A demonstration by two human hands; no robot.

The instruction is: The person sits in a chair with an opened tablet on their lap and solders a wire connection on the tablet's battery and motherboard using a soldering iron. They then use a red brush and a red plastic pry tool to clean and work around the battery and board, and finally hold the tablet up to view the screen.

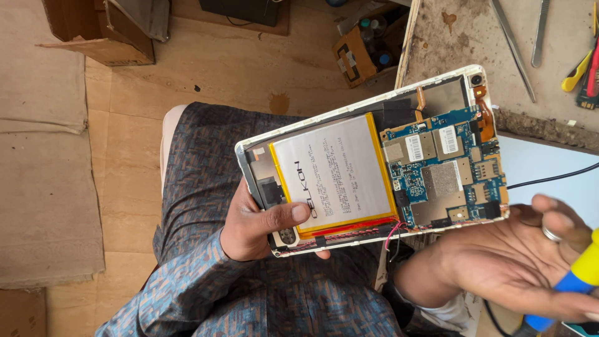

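An opened tablet (368,168) with its back cover off is tilted in front of me, showing a silvery white battery (334,175) edged in yellow and a blue circuit board (446,168). My left hand (256,228) grips the tablet's lower left corner, thumb lying across the battery's edge. My right hand (511,262), a ring on one finger, is at the lower right, just below the tablet's board end. It is closed round a tool with a blue and yellow handle (574,281). Thin red and black wires (393,234) hang at the tablet's lower edge.
A worn workbench (462,37) at the top right carries metal tweezers (515,50) and a yellow and red handled tool (583,65). A white sheet with a black cable (549,178) lies under the tablet. Cardboard boxes (352,56) stand on the tiled floor; my patterned lap is below.
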